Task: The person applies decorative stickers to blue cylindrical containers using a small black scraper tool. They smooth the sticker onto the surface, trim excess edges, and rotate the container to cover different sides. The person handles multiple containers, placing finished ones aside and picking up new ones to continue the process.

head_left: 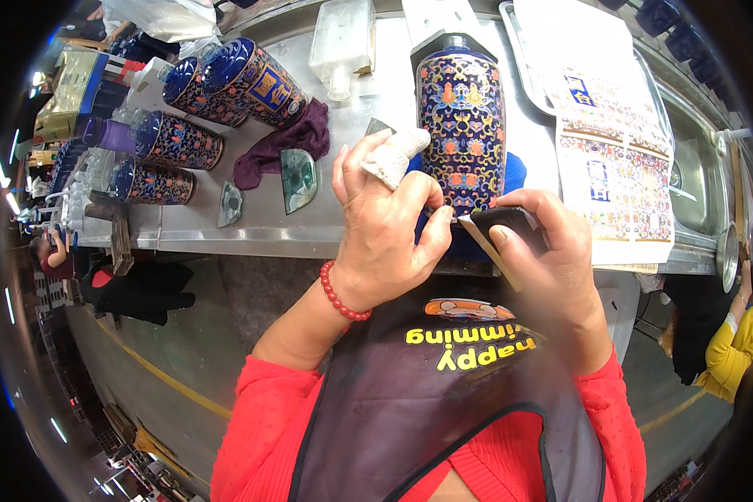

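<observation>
A tall dark-blue vase (462,117) with a red, gold and green flower pattern lies on its side on the steel table (368,109), its base toward me. My left hand (389,226), with a bandaged forefinger and a red bead bracelet, pinches at the vase's near end. My right hand (544,251) grips a dark flat scraper (498,230) whose edge meets the vase's base beside the left fingers. A blue cloth (514,171) lies under the vase.
Several similar patterned vases (251,79) lie at the back left beside a purple rag (280,146) and curved glass shards (299,176). Printed decal sheets (615,151) lie to the right near a sink (699,159). A clear plastic container (343,38) stands behind. Another person (732,351) in yellow is at the lower right.
</observation>
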`<move>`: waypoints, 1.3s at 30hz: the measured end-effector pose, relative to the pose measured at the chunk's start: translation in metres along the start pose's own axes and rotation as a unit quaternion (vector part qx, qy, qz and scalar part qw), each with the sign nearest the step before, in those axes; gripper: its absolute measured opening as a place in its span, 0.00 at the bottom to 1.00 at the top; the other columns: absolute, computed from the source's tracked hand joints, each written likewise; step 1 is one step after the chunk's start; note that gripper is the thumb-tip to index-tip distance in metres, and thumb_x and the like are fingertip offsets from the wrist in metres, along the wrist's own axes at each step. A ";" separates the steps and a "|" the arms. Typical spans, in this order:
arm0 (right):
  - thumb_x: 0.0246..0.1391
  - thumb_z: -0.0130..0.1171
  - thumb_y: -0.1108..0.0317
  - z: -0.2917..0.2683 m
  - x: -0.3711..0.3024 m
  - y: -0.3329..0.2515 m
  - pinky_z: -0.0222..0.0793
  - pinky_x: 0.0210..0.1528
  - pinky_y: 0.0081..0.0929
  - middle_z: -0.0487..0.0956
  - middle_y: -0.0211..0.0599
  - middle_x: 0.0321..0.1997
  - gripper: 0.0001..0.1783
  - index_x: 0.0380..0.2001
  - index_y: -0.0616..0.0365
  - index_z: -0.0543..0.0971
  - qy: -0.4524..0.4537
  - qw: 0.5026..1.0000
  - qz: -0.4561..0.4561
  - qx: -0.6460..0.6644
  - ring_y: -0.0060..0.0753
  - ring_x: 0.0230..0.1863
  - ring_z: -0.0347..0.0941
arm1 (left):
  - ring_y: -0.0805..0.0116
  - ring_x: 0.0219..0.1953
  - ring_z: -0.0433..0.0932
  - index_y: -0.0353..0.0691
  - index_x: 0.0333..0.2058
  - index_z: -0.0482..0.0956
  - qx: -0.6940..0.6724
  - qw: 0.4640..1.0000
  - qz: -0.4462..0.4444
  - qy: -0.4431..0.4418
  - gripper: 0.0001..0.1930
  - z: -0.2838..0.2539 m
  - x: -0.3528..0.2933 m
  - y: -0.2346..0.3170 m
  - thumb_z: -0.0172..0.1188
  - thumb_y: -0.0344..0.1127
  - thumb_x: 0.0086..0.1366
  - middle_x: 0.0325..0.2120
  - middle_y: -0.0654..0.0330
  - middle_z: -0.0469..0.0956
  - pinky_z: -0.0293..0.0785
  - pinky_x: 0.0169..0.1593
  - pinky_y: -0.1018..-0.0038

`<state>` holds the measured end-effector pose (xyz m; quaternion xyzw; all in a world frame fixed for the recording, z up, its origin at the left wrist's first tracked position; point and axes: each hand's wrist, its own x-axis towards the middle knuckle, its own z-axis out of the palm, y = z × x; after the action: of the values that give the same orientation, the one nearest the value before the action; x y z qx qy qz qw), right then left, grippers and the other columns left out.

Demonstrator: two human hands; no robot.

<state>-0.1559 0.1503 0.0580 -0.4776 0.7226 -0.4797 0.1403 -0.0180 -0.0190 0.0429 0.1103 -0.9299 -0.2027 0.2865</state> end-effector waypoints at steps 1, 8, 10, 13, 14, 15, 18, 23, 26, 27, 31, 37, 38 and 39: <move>0.52 0.67 0.75 0.000 0.000 0.000 0.75 0.37 0.31 0.81 0.43 0.33 0.14 0.43 0.63 0.79 0.001 1.000 0.000 0.001 0.41 0.33 0.81 | 0.43 0.65 0.58 0.43 0.30 0.77 -0.002 1.000 0.000 0.000 0.09 0.000 0.000 0.001 0.67 0.36 0.52 0.56 0.43 0.74 0.43 0.68 0.44; 0.51 0.67 0.75 0.001 0.000 0.002 0.75 0.37 0.31 0.81 0.43 0.34 0.14 0.43 0.63 0.80 0.007 1.000 -0.011 -0.004 0.40 0.33 0.82 | 0.42 0.65 0.59 0.43 0.30 0.76 0.042 0.999 -0.003 0.011 0.10 0.001 -0.002 0.003 0.68 0.37 0.52 0.56 0.43 0.74 0.41 0.68 0.40; 0.51 0.67 0.75 0.001 0.000 0.002 0.76 0.37 0.31 0.82 0.43 0.34 0.14 0.42 0.63 0.80 0.009 1.000 -0.015 -0.008 0.40 0.33 0.82 | 0.42 0.65 0.59 0.43 0.30 0.77 0.046 0.999 0.000 0.012 0.10 0.002 -0.002 0.001 0.68 0.37 0.52 0.56 0.43 0.74 0.42 0.68 0.41; 0.51 0.67 0.75 0.000 0.000 0.002 0.76 0.37 0.30 0.82 0.43 0.34 0.14 0.42 0.63 0.80 0.012 1.000 -0.015 -0.006 0.40 0.33 0.82 | 0.42 0.64 0.60 0.43 0.31 0.77 0.028 1.000 -0.002 0.009 0.10 0.002 -0.002 -0.002 0.67 0.37 0.53 0.56 0.43 0.74 0.42 0.68 0.41; 0.51 0.67 0.75 0.000 0.000 0.001 0.76 0.37 0.30 0.82 0.43 0.34 0.14 0.42 0.63 0.80 0.011 1.000 -0.011 -0.001 0.40 0.33 0.82 | 0.43 0.64 0.60 0.43 0.31 0.77 0.020 1.000 -0.004 0.010 0.10 0.002 -0.003 -0.002 0.67 0.37 0.53 0.56 0.43 0.74 0.42 0.68 0.42; 0.51 0.67 0.75 0.000 0.000 0.001 0.76 0.37 0.30 0.82 0.43 0.34 0.13 0.42 0.63 0.80 0.012 1.000 -0.012 -0.003 0.40 0.33 0.82 | 0.43 0.64 0.60 0.43 0.32 0.77 0.012 1.000 -0.004 0.010 0.10 0.002 -0.003 -0.002 0.68 0.37 0.53 0.56 0.43 0.74 0.42 0.68 0.42; 0.51 0.67 0.75 -0.001 0.000 0.001 0.76 0.37 0.29 0.82 0.43 0.34 0.13 0.42 0.63 0.80 0.009 1.000 -0.008 0.000 0.38 0.33 0.82 | 0.42 0.64 0.61 0.42 0.32 0.78 0.012 1.000 -0.008 0.011 0.10 0.002 -0.005 -0.003 0.68 0.36 0.53 0.55 0.43 0.74 0.43 0.68 0.42; 0.52 0.67 0.75 -0.002 -0.002 0.000 0.75 0.37 0.27 0.83 0.41 0.34 0.13 0.43 0.62 0.81 0.017 0.999 0.014 0.043 0.33 0.33 0.82 | 0.41 0.62 0.63 0.41 0.35 0.78 -0.041 0.998 -0.029 0.023 0.12 0.005 -0.012 -0.008 0.68 0.34 0.53 0.55 0.41 0.73 0.49 0.68 0.48; 0.53 0.67 0.74 -0.005 -0.004 0.000 0.75 0.36 0.26 0.83 0.40 0.33 0.13 0.43 0.62 0.81 0.020 0.999 0.018 0.041 0.32 0.33 0.82 | 0.41 0.62 0.64 0.39 0.39 0.76 -0.123 0.990 -0.071 0.021 0.14 0.012 -0.020 -0.009 0.67 0.33 0.55 0.56 0.40 0.71 0.53 0.67 0.53; 0.53 0.67 0.74 -0.005 -0.004 0.000 0.75 0.36 0.26 0.83 0.40 0.33 0.13 0.43 0.61 0.81 0.016 0.999 0.017 0.034 0.31 0.32 0.82 | 0.42 0.62 0.64 0.39 0.40 0.76 -0.153 0.984 -0.085 0.019 0.14 0.014 -0.023 -0.010 0.67 0.33 0.55 0.56 0.39 0.70 0.54 0.67 0.54; 0.53 0.67 0.73 -0.005 -0.005 0.002 0.75 0.35 0.25 0.83 0.39 0.32 0.13 0.43 0.61 0.81 0.022 1.000 -0.004 0.021 0.31 0.31 0.82 | 0.44 0.63 0.64 0.37 0.43 0.73 -0.252 0.959 -0.129 0.018 0.16 0.027 -0.030 -0.014 0.66 0.33 0.57 0.58 0.39 0.68 0.54 0.68 0.57; 0.53 0.68 0.73 -0.004 -0.009 0.002 0.75 0.35 0.26 0.83 0.40 0.33 0.14 0.43 0.61 0.81 0.033 0.998 0.023 0.042 0.31 0.32 0.82 | 0.67 0.57 0.65 0.36 0.44 0.71 -0.276 0.946 -0.167 0.015 0.15 0.034 -0.035 -0.013 0.62 0.29 0.59 0.46 0.56 0.70 0.58 0.65 0.67; 0.53 0.68 0.73 -0.004 -0.009 0.002 0.75 0.35 0.26 0.83 0.40 0.33 0.14 0.43 0.61 0.81 0.035 0.999 0.014 0.036 0.31 0.32 0.82 | 0.68 0.56 0.65 0.36 0.44 0.70 -0.283 0.943 -0.173 0.012 0.15 0.035 -0.035 -0.012 0.62 0.29 0.59 0.46 0.57 0.70 0.59 0.64 0.68; 0.53 0.67 0.75 -0.005 -0.010 0.002 0.73 0.37 0.23 0.81 0.37 0.35 0.14 0.44 0.63 0.80 0.027 0.999 0.022 0.038 0.27 0.33 0.79 | 0.69 0.54 0.65 0.36 0.45 0.70 -0.289 0.940 -0.180 0.009 0.16 0.035 -0.035 -0.011 0.62 0.29 0.59 0.45 0.57 0.69 0.59 0.63 0.69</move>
<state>-0.1548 0.1614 0.0565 -0.4429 0.7177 -0.5163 0.1491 -0.0086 -0.0070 -0.0056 0.1899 -0.7934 -0.5095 0.2736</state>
